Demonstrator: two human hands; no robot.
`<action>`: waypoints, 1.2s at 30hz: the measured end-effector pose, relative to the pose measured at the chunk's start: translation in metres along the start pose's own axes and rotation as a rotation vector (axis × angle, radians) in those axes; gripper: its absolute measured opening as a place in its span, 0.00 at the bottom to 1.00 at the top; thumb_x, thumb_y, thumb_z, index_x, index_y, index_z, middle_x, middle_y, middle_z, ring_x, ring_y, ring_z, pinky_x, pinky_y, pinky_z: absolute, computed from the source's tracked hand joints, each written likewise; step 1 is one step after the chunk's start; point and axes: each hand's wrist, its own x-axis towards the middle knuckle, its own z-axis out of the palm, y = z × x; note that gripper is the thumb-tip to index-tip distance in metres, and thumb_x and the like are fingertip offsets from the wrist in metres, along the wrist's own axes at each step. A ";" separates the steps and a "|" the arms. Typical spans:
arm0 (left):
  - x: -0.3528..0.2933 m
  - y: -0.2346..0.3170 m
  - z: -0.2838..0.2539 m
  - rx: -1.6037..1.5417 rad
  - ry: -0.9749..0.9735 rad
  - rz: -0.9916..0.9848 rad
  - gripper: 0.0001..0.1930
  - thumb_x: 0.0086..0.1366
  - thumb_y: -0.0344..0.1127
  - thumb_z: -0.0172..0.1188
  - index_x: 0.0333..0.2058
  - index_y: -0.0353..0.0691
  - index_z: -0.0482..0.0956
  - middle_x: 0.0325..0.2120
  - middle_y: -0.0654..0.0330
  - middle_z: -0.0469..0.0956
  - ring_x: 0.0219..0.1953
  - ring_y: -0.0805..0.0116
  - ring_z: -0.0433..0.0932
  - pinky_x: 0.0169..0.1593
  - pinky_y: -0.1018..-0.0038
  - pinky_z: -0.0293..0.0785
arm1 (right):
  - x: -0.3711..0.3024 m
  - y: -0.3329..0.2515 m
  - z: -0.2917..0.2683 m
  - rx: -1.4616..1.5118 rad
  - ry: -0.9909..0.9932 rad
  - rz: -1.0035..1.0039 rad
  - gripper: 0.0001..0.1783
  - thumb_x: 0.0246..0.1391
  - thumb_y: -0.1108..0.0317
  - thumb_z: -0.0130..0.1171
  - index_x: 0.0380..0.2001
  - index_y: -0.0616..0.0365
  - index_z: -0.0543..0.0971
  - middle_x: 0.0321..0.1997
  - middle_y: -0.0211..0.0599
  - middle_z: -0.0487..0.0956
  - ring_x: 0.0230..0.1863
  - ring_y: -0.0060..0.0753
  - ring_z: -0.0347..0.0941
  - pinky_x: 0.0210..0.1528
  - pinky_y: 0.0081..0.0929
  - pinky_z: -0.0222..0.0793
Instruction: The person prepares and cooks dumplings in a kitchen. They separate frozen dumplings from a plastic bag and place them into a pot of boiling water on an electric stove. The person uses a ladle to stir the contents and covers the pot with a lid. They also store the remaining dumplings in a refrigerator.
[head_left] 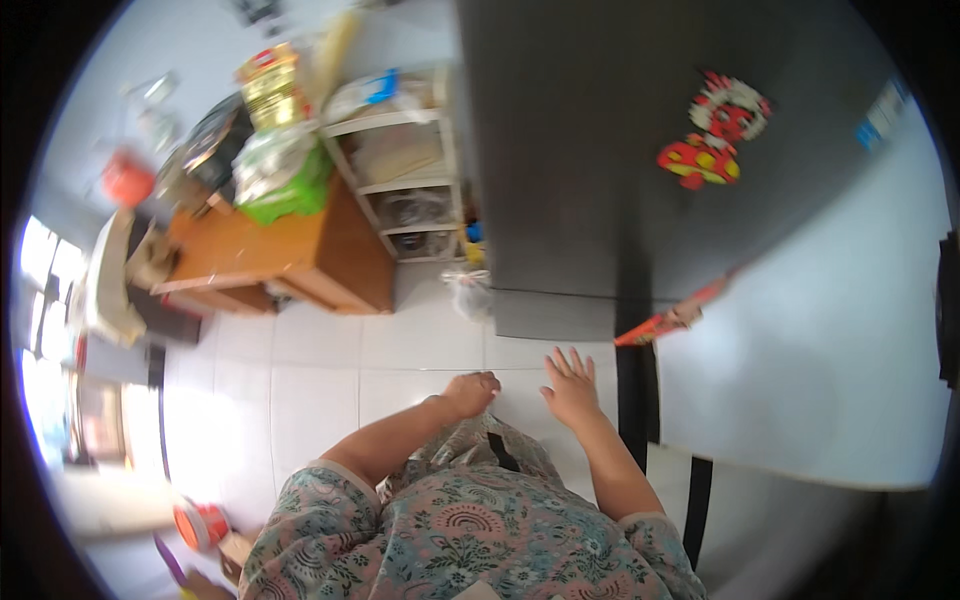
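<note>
My left hand [470,394] is held low in front of my body with its fingers curled in; what it holds, if anything, is hidden. Just to its right, my right hand [572,392] has its fingers spread and nothing in it. Ahead of both hands stands a tall dark grey cabinet that looks like a refrigerator [560,160], its lower edge close beyond my right fingertips. A red and yellow cartoon mushroom figure [715,135] is stuck on its surface.
A large white panel [800,370] stands to the right, with a red paper decoration [672,318] at its edge. Far left are an orange-brown wooden cabinet [340,255] piled with bags and a white shelf rack [400,187]. A tied plastic bag [470,295] lies on the tiled floor [315,365].
</note>
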 end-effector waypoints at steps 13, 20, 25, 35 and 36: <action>-0.223 0.085 0.009 -0.336 0.722 -0.713 0.18 0.64 0.49 0.53 0.24 0.41 0.76 0.20 0.54 0.77 0.26 0.52 0.77 0.31 0.59 0.73 | -0.043 -0.059 0.007 0.302 -0.044 -0.479 0.10 0.54 0.61 0.57 0.33 0.56 0.76 0.37 0.39 0.78 0.37 0.44 0.75 0.37 0.38 0.70; -0.286 0.068 0.031 -0.281 0.782 -0.728 0.14 0.63 0.45 0.54 0.26 0.41 0.72 0.23 0.54 0.77 0.26 0.50 0.77 0.31 0.57 0.73 | -0.066 -0.133 0.001 0.187 -0.065 -0.574 0.16 0.54 0.55 0.56 0.22 0.57 0.74 0.20 0.44 0.75 0.25 0.52 0.72 0.27 0.43 0.65; -0.353 0.038 0.043 -0.295 0.772 -0.720 0.07 0.61 0.36 0.51 0.28 0.38 0.70 0.24 0.53 0.77 0.29 0.48 0.77 0.31 0.56 0.73 | -0.068 -0.215 0.029 0.177 -0.070 -0.624 0.19 0.55 0.54 0.55 0.20 0.58 0.74 0.16 0.47 0.72 0.23 0.53 0.71 0.25 0.44 0.63; -0.605 -0.085 0.105 -0.394 1.144 -1.073 0.02 0.59 0.30 0.51 0.31 0.41 0.71 0.28 0.57 0.76 0.33 0.52 0.76 0.35 0.59 0.72 | -0.074 -0.535 0.091 0.238 -0.283 -1.069 0.18 0.52 0.67 0.57 0.47 0.53 0.74 0.45 0.43 0.75 0.38 0.48 0.75 0.38 0.39 0.71; -0.630 -0.089 0.107 -0.417 1.220 -1.092 0.03 0.59 0.29 0.51 0.32 0.42 0.72 0.29 0.57 0.75 0.34 0.52 0.76 0.36 0.60 0.73 | -0.076 -0.566 0.098 0.228 -0.294 -1.124 0.21 0.51 0.69 0.58 0.50 0.53 0.73 0.51 0.43 0.73 0.40 0.47 0.74 0.40 0.38 0.71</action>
